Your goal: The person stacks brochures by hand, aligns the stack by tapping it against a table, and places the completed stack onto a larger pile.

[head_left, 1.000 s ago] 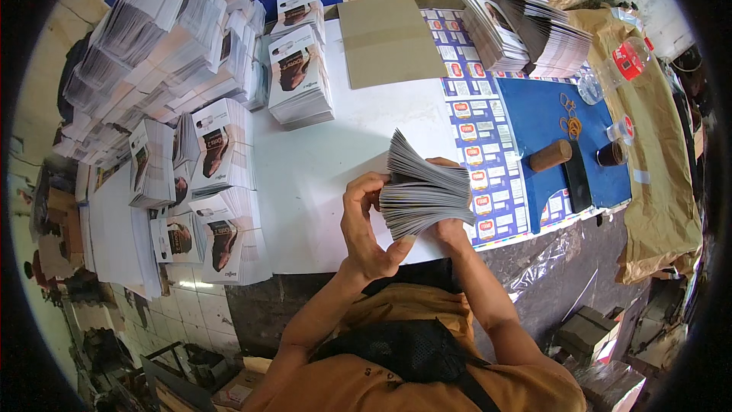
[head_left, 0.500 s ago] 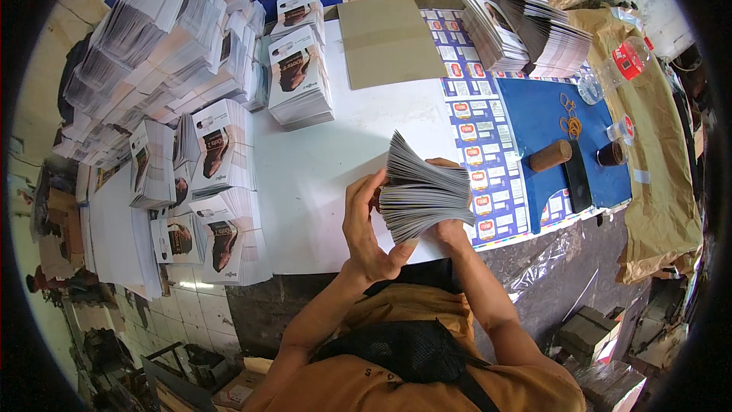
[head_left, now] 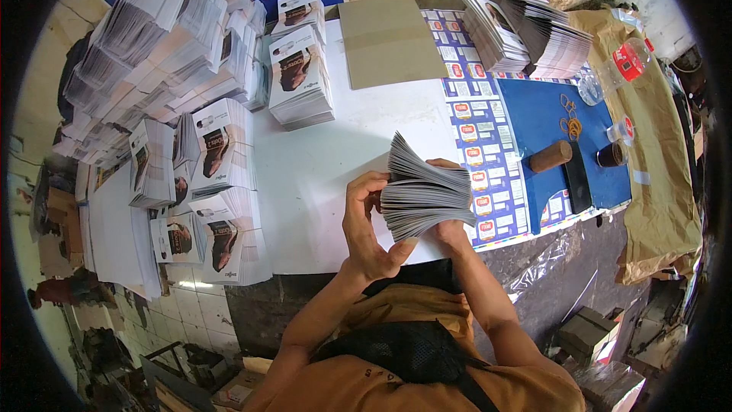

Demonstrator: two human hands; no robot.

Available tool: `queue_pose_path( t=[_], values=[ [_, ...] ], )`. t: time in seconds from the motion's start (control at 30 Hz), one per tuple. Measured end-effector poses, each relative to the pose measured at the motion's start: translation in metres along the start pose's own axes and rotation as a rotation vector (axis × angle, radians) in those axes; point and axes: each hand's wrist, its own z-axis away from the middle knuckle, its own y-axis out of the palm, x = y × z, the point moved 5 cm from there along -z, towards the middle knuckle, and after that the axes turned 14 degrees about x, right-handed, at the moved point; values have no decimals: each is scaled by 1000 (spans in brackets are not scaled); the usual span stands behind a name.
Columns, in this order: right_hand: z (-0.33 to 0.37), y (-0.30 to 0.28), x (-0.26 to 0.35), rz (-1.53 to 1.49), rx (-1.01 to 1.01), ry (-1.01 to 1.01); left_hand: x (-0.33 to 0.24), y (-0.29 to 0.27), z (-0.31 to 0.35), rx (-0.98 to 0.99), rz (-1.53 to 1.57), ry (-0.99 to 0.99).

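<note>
A thick stack of booklets (head_left: 427,200) is held over the near part of the white tabletop (head_left: 358,133). Its page edges face up and fan out in a curve, with a split toward the far side. My left hand (head_left: 367,230) grips the left side, its thumb at the near end and its fingers bent round the far left. My right hand (head_left: 453,233) grips the right side; the stack hides most of its fingers, though some fingertips show at the far edge. Beyond, a neat pile of booklets (head_left: 299,76) with brown pictured covers stands on the table.
Tall banded booklet piles (head_left: 152,53) crowd the left, with smaller bundles (head_left: 225,145) nearer. A cardboard sheet (head_left: 390,42) lies at the back. Rightward are more booklets (head_left: 496,34), rubber bands (head_left: 570,127), a wooden cylinder (head_left: 550,156), a black bar (head_left: 577,179), a dark cup (head_left: 611,155) and a bottle (head_left: 629,61).
</note>
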Motion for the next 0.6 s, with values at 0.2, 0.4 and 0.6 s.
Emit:
queue_pose_path(
  t=[0.2,0.4,0.6],
  values=[
    [0,0,3,-15,-9,11,-4,1,-3,-4,-13,-25],
    [-1,1,3,-37,-13,21,-5,1,-2,9,-99,-2],
    [2,-8,3,-55,6,48,-5,4,-9,-40,65,-46]
  ],
)
